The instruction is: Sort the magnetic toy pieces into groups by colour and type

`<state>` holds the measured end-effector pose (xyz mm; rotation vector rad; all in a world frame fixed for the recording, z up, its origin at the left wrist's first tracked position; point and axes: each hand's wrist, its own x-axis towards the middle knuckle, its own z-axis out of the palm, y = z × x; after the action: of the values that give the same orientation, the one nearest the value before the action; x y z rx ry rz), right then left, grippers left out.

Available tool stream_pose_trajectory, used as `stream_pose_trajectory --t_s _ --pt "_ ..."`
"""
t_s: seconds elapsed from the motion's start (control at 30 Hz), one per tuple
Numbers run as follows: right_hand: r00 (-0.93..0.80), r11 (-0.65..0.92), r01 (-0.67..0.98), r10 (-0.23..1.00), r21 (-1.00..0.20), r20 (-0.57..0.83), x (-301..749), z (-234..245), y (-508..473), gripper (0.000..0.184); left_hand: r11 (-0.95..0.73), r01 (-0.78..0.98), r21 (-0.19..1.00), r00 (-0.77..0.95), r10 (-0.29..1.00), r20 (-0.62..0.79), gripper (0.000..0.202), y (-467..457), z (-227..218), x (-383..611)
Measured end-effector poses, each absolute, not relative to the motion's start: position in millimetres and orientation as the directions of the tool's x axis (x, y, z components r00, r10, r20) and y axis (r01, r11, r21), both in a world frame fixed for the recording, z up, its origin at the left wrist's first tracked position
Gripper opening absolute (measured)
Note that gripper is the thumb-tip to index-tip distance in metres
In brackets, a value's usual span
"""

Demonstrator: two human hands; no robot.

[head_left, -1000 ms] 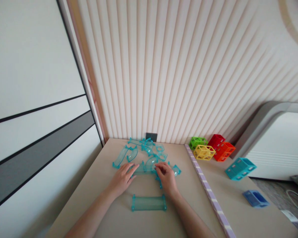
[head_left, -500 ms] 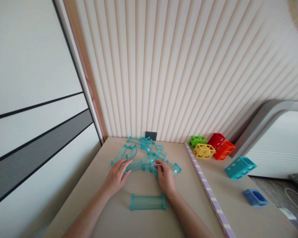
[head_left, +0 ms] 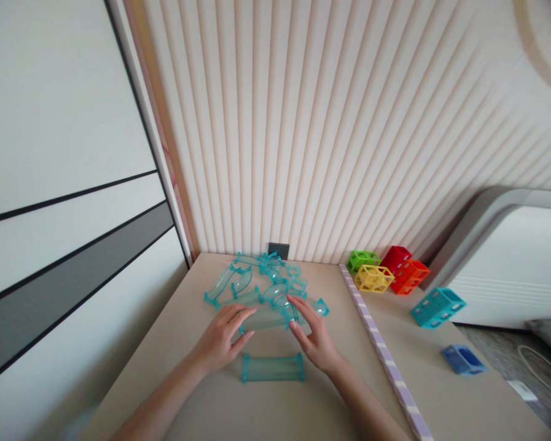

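A straight translucent teal track piece (head_left: 267, 318) lies crosswise between my two hands. My left hand (head_left: 223, 337) is at its left end, with thumb and fingers apart; contact with the piece is hard to make out. Around the right end, my right hand (head_left: 316, 337) has its thumb and fingers spread, partly covering that end. Nearer to me, a second straight teal track piece (head_left: 273, 369) lies flat on the table. Just beyond my hands are several more teal track pieces, among them a wavy one (head_left: 220, 283) and a curved one (head_left: 321, 307).
A purple-and-white striped strip (head_left: 379, 343) runs along the table (head_left: 165, 367) at right. Beyond it stand lattice blocks: green (head_left: 362, 260), yellow (head_left: 374, 278), red (head_left: 397, 258), orange (head_left: 409, 277), teal (head_left: 438, 307) and blue (head_left: 463, 359). A ribbed wall with a dark socket (head_left: 278, 250) bounds the back.
A straight track piece between my hands has come nearer to me, apart from another piece behind it. Both hands have drawn back slightly, and my right hand's fingers have spread.
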<state>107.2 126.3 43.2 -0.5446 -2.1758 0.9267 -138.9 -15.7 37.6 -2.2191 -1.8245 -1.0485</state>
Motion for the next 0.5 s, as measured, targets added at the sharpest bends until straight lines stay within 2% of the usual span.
stream_pose_trajectory --t_s 0.07,0.2,0.5 --pt "-0.744 0.664 0.129 0.556 -0.736 0.371 128.0 46.3 114.7 0.048 -0.284 0.875 0.391 0.064 0.87 0.489 0.037 -25.9 43.4 -128.9" --pt "-0.756 0.609 0.219 0.6 -0.762 0.262 157.3 35.4 93.7 0.048 -0.246 0.852 0.463 0.066 0.926 0.371 0.044 -46.2 41.6 -112.9" --pt "-0.738 0.546 0.289 0.65 -0.786 0.18 168.8 8.6 77.3 0.057 -0.139 0.822 0.552 -0.047 0.95 0.31 0.048 -63.0 13.8 -105.2"
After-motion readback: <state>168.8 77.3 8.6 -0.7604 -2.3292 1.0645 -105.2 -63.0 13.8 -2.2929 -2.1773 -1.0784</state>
